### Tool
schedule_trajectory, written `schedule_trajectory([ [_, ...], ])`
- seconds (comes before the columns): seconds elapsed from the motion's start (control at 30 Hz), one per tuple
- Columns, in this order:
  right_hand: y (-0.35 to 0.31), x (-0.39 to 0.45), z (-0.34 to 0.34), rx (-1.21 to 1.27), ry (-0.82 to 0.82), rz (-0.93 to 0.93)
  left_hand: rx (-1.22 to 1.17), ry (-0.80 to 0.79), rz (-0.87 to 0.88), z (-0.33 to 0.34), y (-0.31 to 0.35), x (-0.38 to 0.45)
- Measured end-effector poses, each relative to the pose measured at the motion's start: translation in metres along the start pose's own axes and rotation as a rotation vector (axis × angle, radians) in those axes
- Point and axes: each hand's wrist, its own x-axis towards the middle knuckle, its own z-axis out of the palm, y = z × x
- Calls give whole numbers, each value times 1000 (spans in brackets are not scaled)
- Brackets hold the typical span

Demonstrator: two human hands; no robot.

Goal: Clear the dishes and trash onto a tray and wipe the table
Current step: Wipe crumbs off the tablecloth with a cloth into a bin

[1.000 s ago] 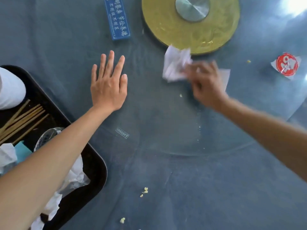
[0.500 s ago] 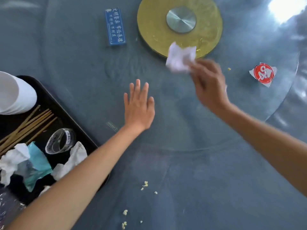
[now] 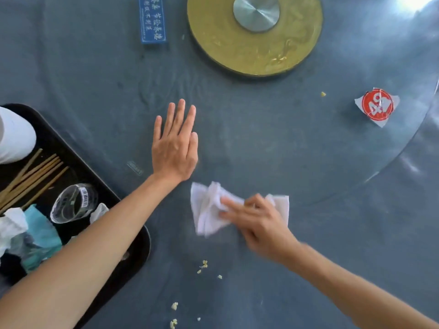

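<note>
My right hand (image 3: 257, 222) presses a crumpled white napkin (image 3: 209, 210) flat on the grey-blue table (image 3: 285, 150), its fingers stretched over the paper. My left hand (image 3: 174, 146) lies flat on the table, fingers straight, just above and left of the napkin. A black tray (image 3: 140, 243) at the left edge holds white bowls (image 3: 14, 136), wooden chopsticks (image 3: 31, 176), a clear glass (image 3: 73, 203) on its side and crumpled white and teal paper (image 3: 35, 231). My left forearm crosses over the tray's near corner.
Yellow crumbs (image 3: 204, 265) lie on the table below the napkin, with one more crumb (image 3: 323, 93) further up right. A gold turntable base (image 3: 255, 34) and a blue sign block (image 3: 152, 20) sit at the top. A red-and-white table number tag (image 3: 377, 105) lies at the right.
My right hand has dragged the napkin from beside the gold base down toward me across the table. My left hand stays flat on the table.
</note>
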Motion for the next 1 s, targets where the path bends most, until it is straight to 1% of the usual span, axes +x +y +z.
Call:
schedule_trajectory([
  [0.03,-10,-21,-1,28,-44,-14,3,-13,9,-4,-5,3],
  [0.07,-16,-33,-7,54,-51,-16,11,-29,21,-8,-11,6],
  [0.1,-17,-35,-18,79,-19,-11,28,-42,34,-12,-16,9],
  [0.17,-3,-13,-52,98,119,-20,63,-60,17,-19,-25,16],
  [0.23,27,34,-98,7,300,-13,67,-55,-107,-24,-20,22],
  [0.27,51,62,-123,-62,388,52,65,-41,-175,-23,-11,25],
  [0.3,78,91,-147,-130,463,160,61,-33,-217,-22,3,27],
  [0.33,106,116,-168,-187,500,275,47,-34,-220,-19,19,27],
  [0.37,134,135,-183,-220,490,368,23,-37,-193,-14,35,24],
  [0.43,180,159,-195,-251,406,512,-16,-43,-155,-2,59,12],
  [0.5,195,168,-183,-285,347,618,22,-24,-169,11,64,0],
  [0.57,187,166,-158,-348,364,642,67,28,-161,18,55,-2],
  [0.6,176,162,-142,-367,370,611,68,46,-145,20,48,1],
  [0.63,160,155,-126,-372,348,536,70,58,-127,20,42,3],
  [0.7,124,129,-95,-350,284,297,79,64,-89,20,28,8],
  [0.77,85,87,-62,-266,209,129,82,44,-57,15,16,12],
  [0.9,25,-1,-25,-112,-59,-102,74,10,-14,-3,-4,23],
  [0.93,17,-14,-25,-81,-96,-136,69,4,0,-8,-9,26],
  [0.97,11,-20,-28,-40,-98,-137,69,-7,7,-12,-13,28],
  [1.0,8,-18,-33,4,-64,-111,69,-18,3,-16,-15,30],
])
